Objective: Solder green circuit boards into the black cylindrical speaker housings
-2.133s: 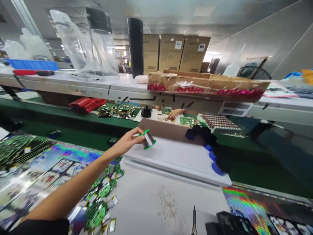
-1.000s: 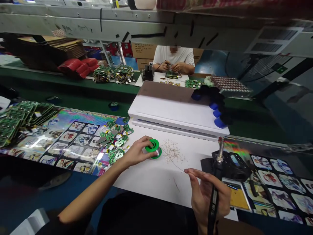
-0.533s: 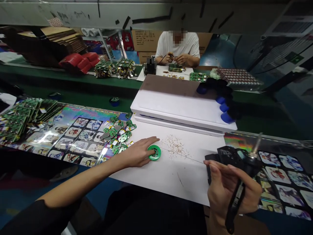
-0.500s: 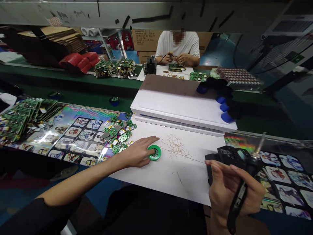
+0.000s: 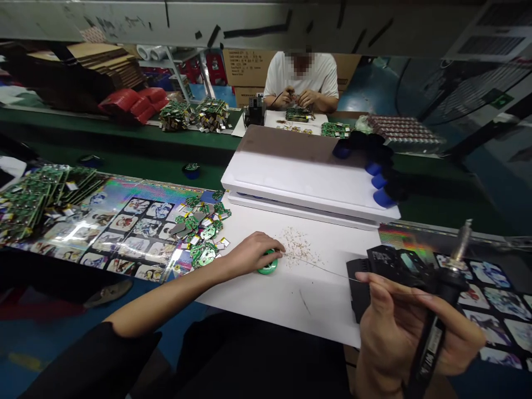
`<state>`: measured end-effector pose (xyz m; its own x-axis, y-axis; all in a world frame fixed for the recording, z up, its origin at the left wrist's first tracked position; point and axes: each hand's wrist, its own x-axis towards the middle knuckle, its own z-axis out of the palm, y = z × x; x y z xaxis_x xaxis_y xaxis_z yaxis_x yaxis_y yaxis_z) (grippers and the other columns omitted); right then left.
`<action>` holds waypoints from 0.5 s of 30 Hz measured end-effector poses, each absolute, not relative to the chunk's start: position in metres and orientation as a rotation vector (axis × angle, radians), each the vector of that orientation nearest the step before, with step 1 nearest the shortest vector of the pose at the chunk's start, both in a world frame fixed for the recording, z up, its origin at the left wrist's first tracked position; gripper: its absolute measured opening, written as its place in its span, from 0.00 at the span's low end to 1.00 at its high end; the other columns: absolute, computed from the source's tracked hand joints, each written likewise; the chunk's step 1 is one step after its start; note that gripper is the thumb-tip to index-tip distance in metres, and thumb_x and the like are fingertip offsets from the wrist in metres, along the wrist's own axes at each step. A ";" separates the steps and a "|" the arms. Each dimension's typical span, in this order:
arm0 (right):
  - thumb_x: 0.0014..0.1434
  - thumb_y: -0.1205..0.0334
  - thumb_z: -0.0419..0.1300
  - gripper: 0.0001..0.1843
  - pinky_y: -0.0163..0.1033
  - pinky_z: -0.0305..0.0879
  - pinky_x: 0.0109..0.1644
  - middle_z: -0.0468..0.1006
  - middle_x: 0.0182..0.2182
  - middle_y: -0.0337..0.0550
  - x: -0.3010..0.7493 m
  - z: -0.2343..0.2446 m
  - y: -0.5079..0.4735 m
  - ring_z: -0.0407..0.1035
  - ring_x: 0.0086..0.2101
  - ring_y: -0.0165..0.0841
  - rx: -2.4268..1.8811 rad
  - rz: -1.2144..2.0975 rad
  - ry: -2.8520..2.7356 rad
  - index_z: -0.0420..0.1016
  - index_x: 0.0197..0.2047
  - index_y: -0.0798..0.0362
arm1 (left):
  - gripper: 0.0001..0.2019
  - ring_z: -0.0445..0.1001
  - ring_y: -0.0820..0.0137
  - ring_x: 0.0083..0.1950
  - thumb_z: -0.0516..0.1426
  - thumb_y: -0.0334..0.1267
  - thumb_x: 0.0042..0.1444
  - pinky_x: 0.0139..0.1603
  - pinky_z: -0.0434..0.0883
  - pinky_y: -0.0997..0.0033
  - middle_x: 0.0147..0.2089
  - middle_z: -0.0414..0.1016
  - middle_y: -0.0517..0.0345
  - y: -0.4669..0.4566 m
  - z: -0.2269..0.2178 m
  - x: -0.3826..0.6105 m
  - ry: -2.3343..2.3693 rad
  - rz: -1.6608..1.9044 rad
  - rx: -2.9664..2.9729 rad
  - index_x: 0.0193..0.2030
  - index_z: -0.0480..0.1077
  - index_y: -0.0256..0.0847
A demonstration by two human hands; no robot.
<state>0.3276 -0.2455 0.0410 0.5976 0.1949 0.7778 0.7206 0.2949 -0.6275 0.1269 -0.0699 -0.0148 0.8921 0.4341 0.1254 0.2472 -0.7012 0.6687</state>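
Solder spool (image 5: 268, 267) lies flat on the white sheet (image 5: 320, 316) covering the bench, its green flange showing from under your left hand (image 5: 253, 254). That hand's fingers (image 5: 266, 246) curl down over the spool from above, so the grip is closed on it rather than spread. A thin solder wire (image 5: 320, 267) runs right from the spool, along the lower edge of a scatter of tan trimmings (image 5: 297, 246), toward your right hand (image 5: 401, 327). Your right hand wraps around the dark handle of a soldering iron (image 5: 430, 343), with the metal tip angled up and away to the right. The wire reaches your right fingers (image 5: 368, 277), but you can't tell from this view whether they pinch it.

Green circuit boards (image 5: 203, 252) lie in a loose heap just left of your left hand, at the edge of a holographic printed mat (image 5: 112, 238). A black plastic holder (image 5: 386, 266) sits beside the sheet's right edge, under the iron's tip. A white foam block (image 5: 307, 177) stands beyond the sheet. Across the line, a co-worker (image 5: 301, 77) works on small parts with both hands.
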 end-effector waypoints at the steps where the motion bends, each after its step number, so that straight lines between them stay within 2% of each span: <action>1: 0.53 0.71 0.79 0.23 0.44 0.87 0.28 0.88 0.33 0.38 0.328 0.040 -0.245 0.84 0.26 0.40 -1.239 -0.426 -0.932 0.75 0.49 0.57 | 0.09 0.83 0.61 0.50 0.58 0.41 0.73 0.61 0.73 0.61 0.47 0.87 0.52 -0.065 -0.011 0.127 0.500 0.383 2.346 0.50 0.79 0.41; 5: 0.52 0.76 0.77 0.26 0.44 0.88 0.31 0.89 0.36 0.39 0.326 0.034 -0.247 0.86 0.29 0.40 -1.206 -0.331 -0.982 0.74 0.51 0.57 | 0.11 0.82 0.65 0.45 0.59 0.44 0.72 0.47 0.75 0.69 0.44 0.86 0.53 -0.049 0.021 0.100 0.692 0.418 2.181 0.44 0.81 0.41; 8: 0.54 0.72 0.78 0.23 0.44 0.88 0.32 0.88 0.35 0.39 0.323 0.034 -0.250 0.86 0.29 0.39 -1.270 -0.226 -0.976 0.75 0.49 0.55 | 0.11 0.82 0.67 0.41 0.62 0.44 0.70 0.40 0.73 0.72 0.42 0.86 0.54 -0.050 0.051 0.069 0.558 0.127 2.074 0.43 0.82 0.40; 11: 0.56 0.68 0.78 0.20 0.46 0.88 0.30 0.87 0.33 0.39 0.321 0.040 -0.249 0.85 0.27 0.41 -1.291 -0.286 -0.924 0.76 0.48 0.54 | 0.09 0.83 0.68 0.40 0.64 0.43 0.68 0.40 0.75 0.74 0.43 0.87 0.53 -0.070 0.065 0.059 0.265 -0.154 1.888 0.44 0.84 0.41; 15: 0.55 0.72 0.77 0.23 0.48 0.88 0.30 0.86 0.35 0.40 0.322 0.046 -0.242 0.84 0.28 0.41 -1.264 -0.479 -0.878 0.75 0.51 0.53 | 0.09 0.85 0.66 0.45 0.63 0.42 0.69 0.49 0.79 0.73 0.46 0.88 0.50 -0.103 0.057 0.091 0.054 -0.180 1.703 0.46 0.84 0.42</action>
